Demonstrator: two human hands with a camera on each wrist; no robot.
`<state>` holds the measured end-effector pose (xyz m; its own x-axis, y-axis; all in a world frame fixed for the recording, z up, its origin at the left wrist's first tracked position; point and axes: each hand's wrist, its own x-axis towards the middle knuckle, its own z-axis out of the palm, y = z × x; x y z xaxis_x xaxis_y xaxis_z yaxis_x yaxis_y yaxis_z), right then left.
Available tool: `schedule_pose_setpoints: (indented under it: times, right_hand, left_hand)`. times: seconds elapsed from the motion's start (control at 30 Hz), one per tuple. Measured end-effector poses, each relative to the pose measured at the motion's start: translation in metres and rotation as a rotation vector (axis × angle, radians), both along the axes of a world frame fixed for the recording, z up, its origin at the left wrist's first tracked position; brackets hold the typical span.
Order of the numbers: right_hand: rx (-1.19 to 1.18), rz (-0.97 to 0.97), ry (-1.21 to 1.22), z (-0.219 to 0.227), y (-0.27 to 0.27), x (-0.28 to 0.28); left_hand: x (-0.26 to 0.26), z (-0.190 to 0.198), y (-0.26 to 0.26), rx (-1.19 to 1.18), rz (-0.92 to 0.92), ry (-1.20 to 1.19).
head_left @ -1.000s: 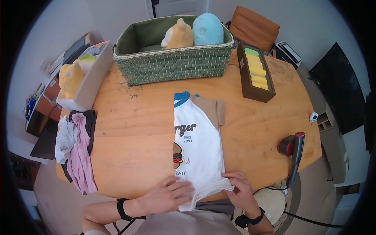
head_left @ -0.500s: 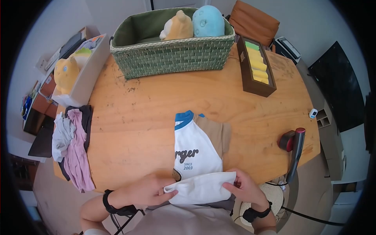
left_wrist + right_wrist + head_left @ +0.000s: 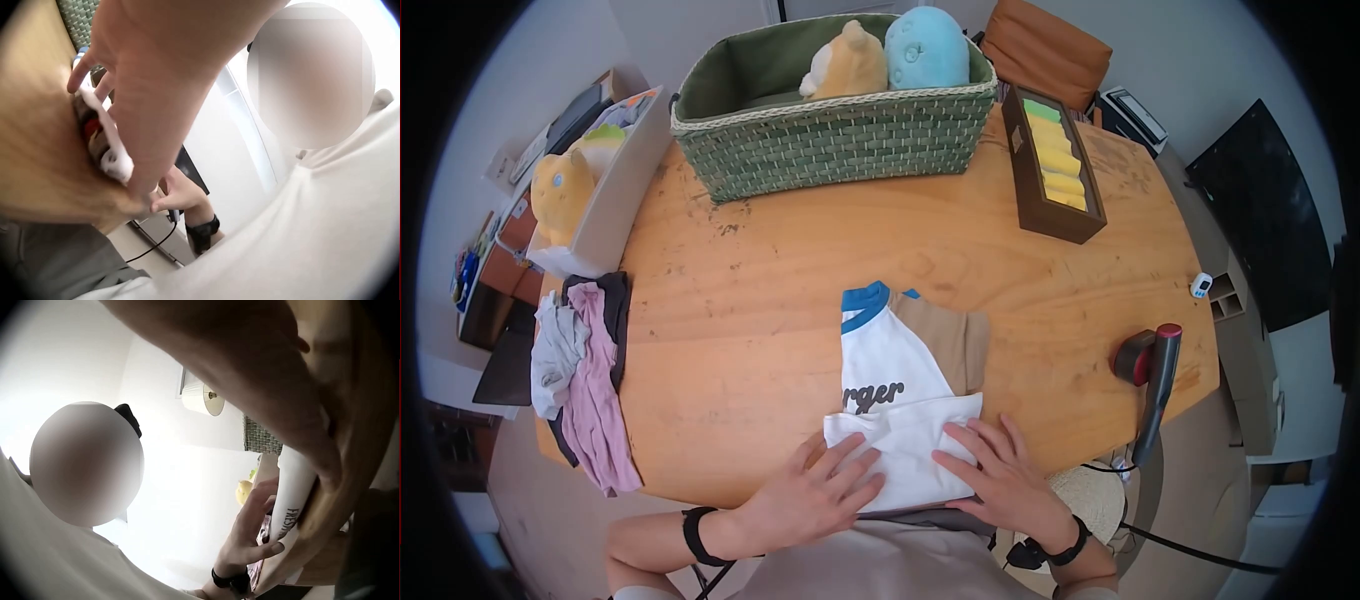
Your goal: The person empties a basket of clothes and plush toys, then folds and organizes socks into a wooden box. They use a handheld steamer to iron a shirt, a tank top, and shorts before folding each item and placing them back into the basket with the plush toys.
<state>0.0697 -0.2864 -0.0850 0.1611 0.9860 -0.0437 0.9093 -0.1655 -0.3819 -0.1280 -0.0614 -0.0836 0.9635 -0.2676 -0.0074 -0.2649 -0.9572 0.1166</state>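
A white T-shirt (image 3: 900,350) with a blue collar and a tan sleeve lies folded lengthwise near the table's front edge. Its bottom part is turned up as a plain white flap (image 3: 905,435) that covers the print below "rger". My left hand (image 3: 820,492) rests on the flap's left side with fingers spread. On the right side of the flap, my right hand (image 3: 1005,480) presses with its fingers fairly straight. In the right wrist view, dark lettering shows on the shirt (image 3: 292,494) beside the left hand.
At the back of the table (image 3: 730,300) stands a green woven basket (image 3: 830,150) with two plush toys. A white bin (image 3: 625,195) and a pile of clothes (image 3: 595,390) are at left. A brown box (image 3: 1060,225) of yellow cloths and a dark handheld device (image 3: 1160,390) are at right.
The shirt's lower end, first lying flat under the hands, was lifted by both hands and folded up over the print. Both hands have let go of the hem and lie on the flap.
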Motion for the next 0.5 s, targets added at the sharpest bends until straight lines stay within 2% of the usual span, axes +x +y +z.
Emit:
schedule_pose_setpoints:
  times: [0.13, 0.23, 0.3, 0.33, 0.4, 0.43, 0.5]
  right_hand:
    - [0.007, 0.072, -0.030, -0.007, -0.005, 0.009]
    - [0.083, 0.086, 0.051, -0.010, -0.007, 0.018]
    - [0.133, 0.038, 0.355, -0.006, -0.010, 0.021]
    - [0.134, 0.035, 0.355, -0.003, -0.012, 0.018]
    - [0.170, -0.242, 0.812, 0.001, -0.013, 0.010]
    - [0.173, -0.241, 0.812, 0.002, -0.007, 0.010]
    - [0.218, -0.434, 0.943, 0.009, 0.012, 0.016]
  left_hand:
    - [-0.001, -0.007, -0.002, 0.094, -0.028, -0.013]
    - [0.003, -0.002, -0.001, 0.151, -0.037, -0.045]
    - [0.007, 0.016, 0.007, -0.384, 0.040, 0.154]
    - [0.008, 0.025, 0.012, -0.383, 0.038, 0.155]
    - [0.013, 0.040, 0.023, -0.750, 0.214, 0.323]
    - [0.020, 0.042, 0.028, -0.747, 0.214, 0.322]
    - [0.036, 0.038, 0.039, -0.997, 0.402, 0.187]
